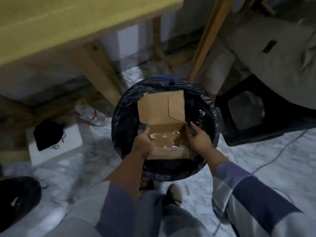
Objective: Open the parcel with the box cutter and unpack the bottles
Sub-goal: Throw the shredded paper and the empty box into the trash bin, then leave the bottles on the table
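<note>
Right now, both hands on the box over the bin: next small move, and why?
Probably let go so it drops in. The open cardboard box looks empty of bottles, holding only clear wrap, and the left hand and right hand grip its sides right above the lined bin.

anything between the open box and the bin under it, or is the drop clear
Nothing visible blocks it. The cardboard box, gripped by the left hand and right hand, is directly over the bin with its black liner; the opening below looks unobstructed, though its inside is dark.
</note>
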Motion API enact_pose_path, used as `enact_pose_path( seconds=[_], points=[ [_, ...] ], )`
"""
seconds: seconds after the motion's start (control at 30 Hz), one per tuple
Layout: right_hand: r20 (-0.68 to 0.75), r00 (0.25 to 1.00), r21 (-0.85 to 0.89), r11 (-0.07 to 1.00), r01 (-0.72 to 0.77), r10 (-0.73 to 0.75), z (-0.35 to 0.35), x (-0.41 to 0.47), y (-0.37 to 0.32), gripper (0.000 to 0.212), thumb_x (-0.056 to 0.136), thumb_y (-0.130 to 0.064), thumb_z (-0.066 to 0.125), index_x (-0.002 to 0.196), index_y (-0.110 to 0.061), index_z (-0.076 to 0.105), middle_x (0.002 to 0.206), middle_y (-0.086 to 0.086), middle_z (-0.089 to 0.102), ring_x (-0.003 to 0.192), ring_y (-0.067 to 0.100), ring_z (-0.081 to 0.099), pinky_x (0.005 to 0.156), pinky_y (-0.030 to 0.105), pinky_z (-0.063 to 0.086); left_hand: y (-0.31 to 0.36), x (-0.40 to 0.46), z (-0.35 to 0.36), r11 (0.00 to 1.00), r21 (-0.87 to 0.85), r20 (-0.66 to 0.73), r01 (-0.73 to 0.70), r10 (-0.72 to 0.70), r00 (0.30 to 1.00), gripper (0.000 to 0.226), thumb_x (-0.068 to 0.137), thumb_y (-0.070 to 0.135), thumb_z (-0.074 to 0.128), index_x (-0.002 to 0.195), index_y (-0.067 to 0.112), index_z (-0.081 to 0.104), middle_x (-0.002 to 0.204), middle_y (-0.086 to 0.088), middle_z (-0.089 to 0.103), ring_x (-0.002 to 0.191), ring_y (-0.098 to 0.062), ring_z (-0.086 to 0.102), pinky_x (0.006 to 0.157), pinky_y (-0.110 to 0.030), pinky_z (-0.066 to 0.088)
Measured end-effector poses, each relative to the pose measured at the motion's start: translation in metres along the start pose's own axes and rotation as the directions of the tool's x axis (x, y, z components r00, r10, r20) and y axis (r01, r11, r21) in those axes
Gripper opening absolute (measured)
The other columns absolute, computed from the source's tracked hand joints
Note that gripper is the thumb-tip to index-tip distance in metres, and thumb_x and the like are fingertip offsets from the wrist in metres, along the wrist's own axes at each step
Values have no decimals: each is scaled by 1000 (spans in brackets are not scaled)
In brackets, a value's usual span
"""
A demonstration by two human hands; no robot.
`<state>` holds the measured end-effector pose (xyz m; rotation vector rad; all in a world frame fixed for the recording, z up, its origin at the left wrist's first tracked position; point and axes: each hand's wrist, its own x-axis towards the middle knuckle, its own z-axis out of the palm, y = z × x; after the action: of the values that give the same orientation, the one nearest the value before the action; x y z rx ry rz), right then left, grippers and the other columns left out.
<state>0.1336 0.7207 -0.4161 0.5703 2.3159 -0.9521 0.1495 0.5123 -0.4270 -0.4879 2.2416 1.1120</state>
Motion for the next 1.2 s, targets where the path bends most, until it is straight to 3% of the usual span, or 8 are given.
enact_pose_path(
  seconds=[0.13, 0.3, 0.43, 0.53, 0.67, 0.8, 1.0, 1.2],
  points=[
    [98, 995, -63, 998, -28, 34, 17, 20, 1, 47, 94, -22, 47, 141, -21, 41, 128, 17, 60, 117, 34, 57, 89, 27, 43, -14, 23, 11, 999, 19, 9, 34, -35, 999, 34, 93, 14, 53, 125, 3, 56, 128, -20, 55, 119, -37, 52, 99, -40, 45],
    [181, 982, -113, 993, -23, 44, -5, -9, -24, 40, 94, -20, 48, 133, -15, 51, 123, 18, 63, 111, 34, 59, 82, 30, 44, 21, -12, -7, 999, 39, 42, -5, 3, 999, 34, 95, 10, 51, 127, 2, 56, 135, -17, 53, 129, -32, 47, 108, -35, 38],
    [215, 977, -77, 997, 17, 0, -50, -55, -67, 34, 90, -25, 51, 122, -18, 61, 106, 15, 69, 90, 28, 66, 66, 29, 46, 75, -65, -56, 1000, 18, 36, -23, 22, 999, 37, 96, 14, 49, 133, 10, 52, 132, -9, 56, 114, -24, 56, 93, -23, 40],
    [222, 973, -73, 994, 76, -58, -94, -92, -112, 37, 89, -25, 55, 124, -14, 60, 115, 17, 66, 96, 29, 65, 80, 38, 53, 117, -106, -99, 998, -32, -13, -54, 54, 998, 33, 96, 15, 50, 129, 13, 55, 117, -2, 61, 98, -16, 58, 88, -23, 45],
    [180, 965, -120, 969, 214, -190, -156, -140, -190, 37, 95, -19, 49, 129, -7, 54, 106, 8, 58, 97, 23, 56, 70, 26, 48, 167, -151, -165, 990, -17, -81, -140, 139, 987, 31, 97, 13, 48, 127, 13, 57, 123, -3, 59, 111, -19, 57, 88, -20, 42],
    [114, 932, -152, 921, 358, -343, -191, -164, -256, 37, 94, -20, 50, 129, -9, 55, 131, 11, 58, 110, 24, 57, 86, 30, 47, 195, -173, -222, 976, -23, -249, -216, 204, 947, 29, 96, 13, 49, 123, 9, 59, 123, -9, 63, 113, -22, 58, 88, -20, 40],
    [76, 896, -166, 881, 443, -437, -191, -166, -357, 36, 91, -23, 51, 126, -17, 57, 82, 3, 55, 69, 16, 52, 55, 23, 38, 213, -155, -316, 973, -7, -442, -233, 206, 873, 30, 93, 15, 51, 122, 13, 62, 126, -6, 63, 114, -22, 58, 95, -27, 43],
    [50, 912, -252, 879, 406, -407, -166, -112, -438, 49, 87, -37, 61, 132, -22, 51, 133, 9, 55, 114, 25, 58, 96, 32, 44, 216, -76, -399, 978, 34, -520, -204, 192, 832, 38, 91, 13, 54, 129, 14, 56, 132, -12, 57, 113, -28, 57, 91, -26, 41]
  ],
)
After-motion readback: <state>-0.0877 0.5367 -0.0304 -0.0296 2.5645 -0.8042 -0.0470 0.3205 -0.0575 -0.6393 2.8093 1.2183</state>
